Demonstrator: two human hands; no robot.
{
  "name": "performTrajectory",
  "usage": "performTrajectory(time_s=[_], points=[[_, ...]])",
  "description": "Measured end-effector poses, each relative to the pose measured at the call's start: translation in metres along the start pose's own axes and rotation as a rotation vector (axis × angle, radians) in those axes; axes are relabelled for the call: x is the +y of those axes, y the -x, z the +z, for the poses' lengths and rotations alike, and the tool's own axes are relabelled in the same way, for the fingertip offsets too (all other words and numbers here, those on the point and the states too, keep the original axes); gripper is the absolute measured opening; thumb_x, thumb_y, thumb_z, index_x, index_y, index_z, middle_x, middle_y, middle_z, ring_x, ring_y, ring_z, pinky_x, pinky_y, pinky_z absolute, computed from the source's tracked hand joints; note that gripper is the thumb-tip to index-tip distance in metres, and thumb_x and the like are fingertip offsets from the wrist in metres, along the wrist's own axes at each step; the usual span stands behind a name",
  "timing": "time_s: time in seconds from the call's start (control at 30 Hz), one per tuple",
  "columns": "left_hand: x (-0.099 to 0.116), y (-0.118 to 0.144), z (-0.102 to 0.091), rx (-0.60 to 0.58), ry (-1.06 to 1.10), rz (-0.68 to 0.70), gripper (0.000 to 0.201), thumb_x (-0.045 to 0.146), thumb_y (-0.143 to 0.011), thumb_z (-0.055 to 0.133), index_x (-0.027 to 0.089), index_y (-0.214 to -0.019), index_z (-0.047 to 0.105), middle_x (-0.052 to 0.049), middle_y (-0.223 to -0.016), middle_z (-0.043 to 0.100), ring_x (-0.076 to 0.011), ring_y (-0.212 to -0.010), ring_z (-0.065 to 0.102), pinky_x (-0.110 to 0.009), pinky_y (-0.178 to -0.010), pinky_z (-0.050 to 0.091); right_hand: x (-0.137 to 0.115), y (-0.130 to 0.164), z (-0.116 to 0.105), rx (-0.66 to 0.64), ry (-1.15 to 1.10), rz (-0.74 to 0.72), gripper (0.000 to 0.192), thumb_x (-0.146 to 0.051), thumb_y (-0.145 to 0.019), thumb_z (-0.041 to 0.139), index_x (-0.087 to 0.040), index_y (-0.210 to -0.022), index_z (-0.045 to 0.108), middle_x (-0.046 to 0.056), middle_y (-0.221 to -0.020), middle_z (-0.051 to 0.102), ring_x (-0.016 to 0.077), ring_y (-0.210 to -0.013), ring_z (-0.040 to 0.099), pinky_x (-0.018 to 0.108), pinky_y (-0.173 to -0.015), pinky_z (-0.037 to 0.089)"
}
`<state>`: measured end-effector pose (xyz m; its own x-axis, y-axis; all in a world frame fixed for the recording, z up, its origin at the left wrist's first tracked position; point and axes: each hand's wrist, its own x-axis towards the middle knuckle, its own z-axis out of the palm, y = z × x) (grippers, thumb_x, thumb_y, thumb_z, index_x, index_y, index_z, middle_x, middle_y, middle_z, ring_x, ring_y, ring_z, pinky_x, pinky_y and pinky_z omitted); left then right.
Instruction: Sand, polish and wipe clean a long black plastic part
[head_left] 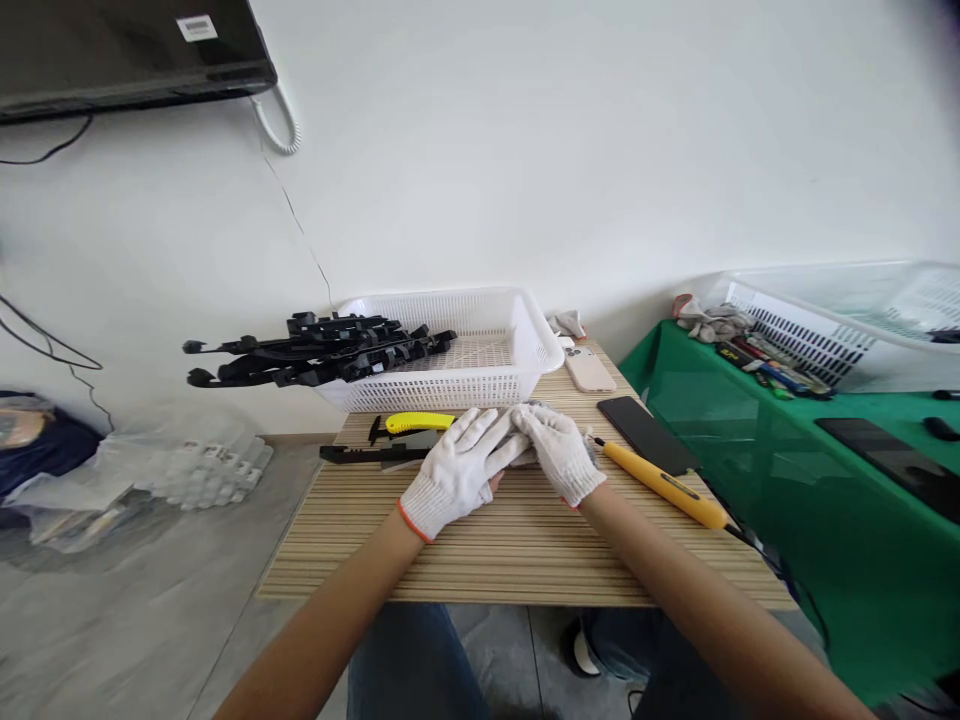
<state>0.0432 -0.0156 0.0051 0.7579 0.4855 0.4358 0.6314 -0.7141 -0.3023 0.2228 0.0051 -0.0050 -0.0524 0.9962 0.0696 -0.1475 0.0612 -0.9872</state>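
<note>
Both my hands wear white knit gloves and meet at the middle of the striped wooden table (517, 550). My left hand (459, 470) lies with fingers stretched toward my right hand (559, 450), which curls over something small that the gloves hide. Just left of my left hand lie a yellow utility knife (420, 422) and a long black plastic part (367, 454). A yellow-handled electric screwdriver (664, 485) lies to the right of my right hand.
A white plastic basket (480, 345) at the table's back holds long black parts (315, 355) sticking out to the left. A pink-cased phone (589, 370) and a black phone (646, 434) lie at right. A green-covered table (825, 470) with another basket (840, 320) stands further right.
</note>
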Motion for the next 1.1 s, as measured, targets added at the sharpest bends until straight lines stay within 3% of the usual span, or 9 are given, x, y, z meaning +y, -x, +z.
performTrajectory(time_s=[0.3, 0.4, 0.5, 0.57, 0.63, 0.7, 0.77, 0.9, 1.1], points=[[0.003, -0.018, -0.019, -0.141, 0.042, -0.018, 0.069, 0.026, -0.091, 0.056, 0.034, -0.156, 0.034, -0.005, -0.167, 0.026, -0.0321, -0.138, 0.047, -0.049, -0.116, 0.036, -0.007, -0.006, -0.010, 0.224, 0.133, 0.041, 0.041, -0.057, -0.075, 0.064, -0.019, -0.091, 0.070, -0.001, -0.065, 0.060, 0.0130, -0.048, 0.052, 0.025, -0.037, 0.048], [0.001, -0.021, -0.021, -0.176, 0.072, -0.026, 0.069, 0.026, -0.090, 0.057, 0.035, -0.155, 0.034, -0.002, -0.168, 0.020, -0.0331, -0.136, 0.047, -0.049, -0.113, 0.040, -0.008, -0.008, -0.011, 0.275, 0.179, 0.003, 0.040, -0.058, -0.077, 0.062, -0.019, -0.081, 0.067, -0.001, -0.061, 0.057, 0.0124, -0.047, 0.048, 0.024, -0.038, 0.044], [0.003, -0.020, -0.020, -0.180, 0.106, -0.003, 0.071, 0.034, -0.090, 0.059, 0.031, -0.156, 0.033, -0.007, -0.168, 0.019, -0.0342, -0.136, 0.047, -0.049, -0.112, 0.040, -0.008, -0.010, -0.013, 0.256, 0.195, -0.043, 0.042, -0.061, -0.078, 0.060, -0.019, -0.076, 0.065, 0.000, -0.062, 0.059, 0.0140, -0.053, 0.051, 0.025, -0.046, 0.045], [0.006, -0.016, -0.018, -0.159, 0.124, 0.092, 0.069, 0.036, -0.090, 0.060, 0.027, -0.155, 0.036, -0.010, -0.166, 0.026, -0.0332, -0.140, 0.044, -0.049, -0.115, 0.037, -0.009, -0.009, -0.014, 0.187, 0.193, -0.086, 0.044, -0.062, -0.077, 0.061, -0.019, -0.080, 0.068, 0.003, -0.072, 0.067, 0.0172, -0.066, 0.059, 0.028, -0.058, 0.050], [0.010, -0.012, -0.013, -0.136, 0.147, 0.211, 0.061, 0.034, -0.092, 0.058, 0.027, -0.151, 0.043, -0.008, -0.159, 0.040, -0.0292, -0.142, 0.042, -0.046, -0.119, 0.032, -0.010, -0.007, -0.015, 0.014, 0.234, -0.080, 0.045, -0.061, -0.076, 0.062, -0.018, -0.084, 0.071, 0.006, -0.083, 0.072, 0.0201, -0.079, 0.064, 0.030, -0.071, 0.053], [0.013, -0.010, -0.008, -0.129, 0.175, 0.281, 0.054, 0.030, -0.093, 0.056, 0.030, -0.146, 0.048, -0.004, -0.149, 0.053, -0.0255, -0.138, 0.046, -0.043, -0.119, 0.032, -0.011, -0.004, -0.015, -0.196, 0.373, -0.034, 0.043, -0.060, -0.078, 0.062, -0.018, -0.082, 0.073, 0.005, -0.081, 0.073, 0.0208, -0.080, 0.065, 0.032, -0.074, 0.052], [0.014, -0.009, -0.005, -0.135, 0.194, 0.285, 0.053, 0.029, -0.092, 0.057, 0.030, -0.145, 0.050, -0.003, -0.141, 0.060, -0.0249, -0.132, 0.051, -0.042, -0.116, 0.036, -0.011, -0.001, -0.016, -0.301, 0.548, -0.043, 0.040, -0.056, -0.083, 0.060, -0.019, -0.076, 0.072, 0.003, -0.074, 0.071, 0.0195, -0.074, 0.064, 0.032, -0.071, 0.049], [0.014, -0.012, -0.009, -0.147, 0.194, 0.279, 0.056, 0.026, -0.089, 0.062, 0.025, -0.144, 0.051, -0.007, -0.142, 0.058, -0.0279, -0.131, 0.052, -0.044, -0.115, 0.038, -0.012, 0.000, -0.017, -0.221, 0.769, -0.167, 0.040, -0.051, -0.091, 0.052, -0.021, -0.071, 0.070, 0.002, -0.070, 0.071, 0.0175, -0.069, 0.061, 0.031, -0.068, 0.045], [0.015, -0.030, -0.031, -0.204, 0.215, 0.273, 0.061, 0.021, -0.085, 0.065, 0.023, -0.144, 0.049, -0.012, -0.149, 0.050, -0.0293, -0.145, 0.034, -0.050, -0.121, 0.025, -0.021, -0.004, -0.024, -0.022, 0.919, -0.190, 0.035, -0.047, -0.094, 0.050, -0.024, -0.080, 0.073, 0.002, -0.078, 0.073, 0.0196, -0.076, 0.066, 0.030, -0.073, 0.046]])
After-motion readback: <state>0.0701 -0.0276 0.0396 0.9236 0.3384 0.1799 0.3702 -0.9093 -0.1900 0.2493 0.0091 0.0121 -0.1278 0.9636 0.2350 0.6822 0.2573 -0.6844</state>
